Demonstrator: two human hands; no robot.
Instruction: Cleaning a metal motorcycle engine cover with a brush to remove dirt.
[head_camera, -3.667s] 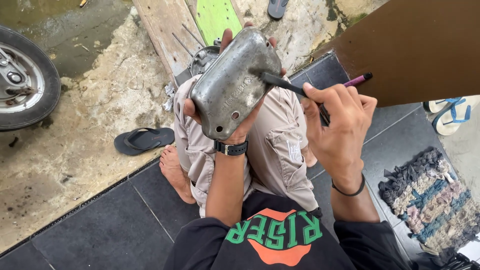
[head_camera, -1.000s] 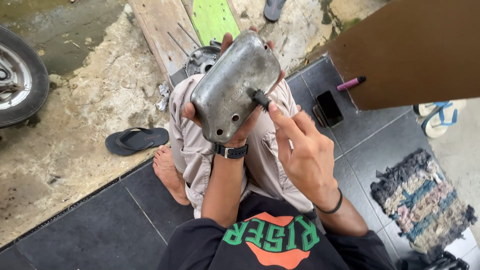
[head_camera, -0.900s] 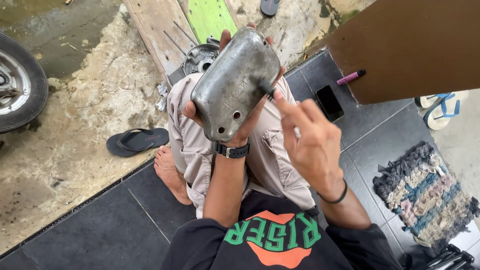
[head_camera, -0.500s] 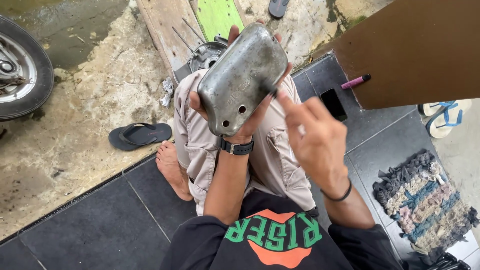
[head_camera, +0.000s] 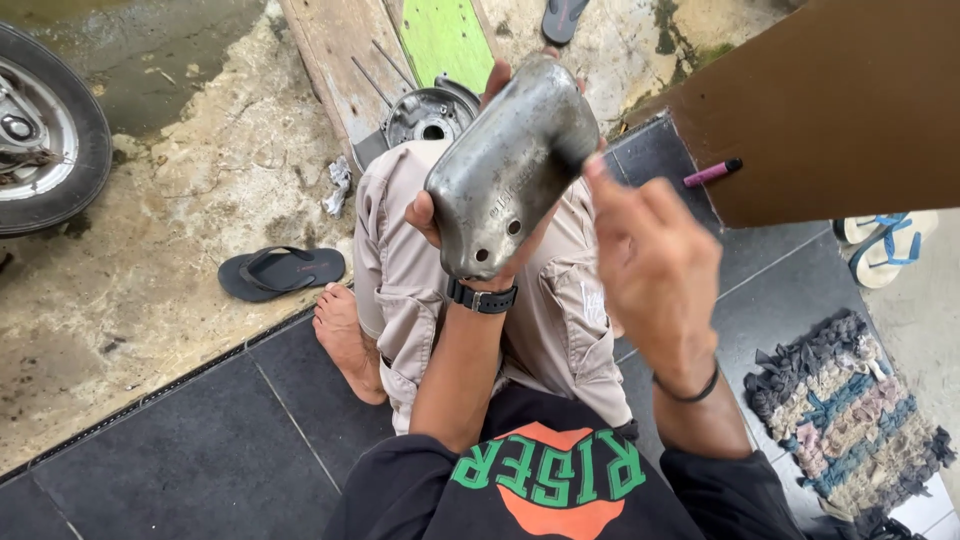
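The grey metal engine cover (head_camera: 508, 170) is held up above the person's knees in the left hand's (head_camera: 455, 215) closed grip. The right hand (head_camera: 655, 270), just beside the cover, touches its edge with loosely open fingers, apparently empty. A pink marker (head_camera: 712, 173) lies unused beyond the cover on the dark tiled floor (head_camera: 190, 450).

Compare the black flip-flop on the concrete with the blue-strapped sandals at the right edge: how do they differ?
The black flip-flop lies alone on rough concrete, all dark, fully in view. The blue-strapped sandals are a pale-soled pair on the smoother floor by the rag mat, partly hidden by the brown board. Both lie unworn, soles down.
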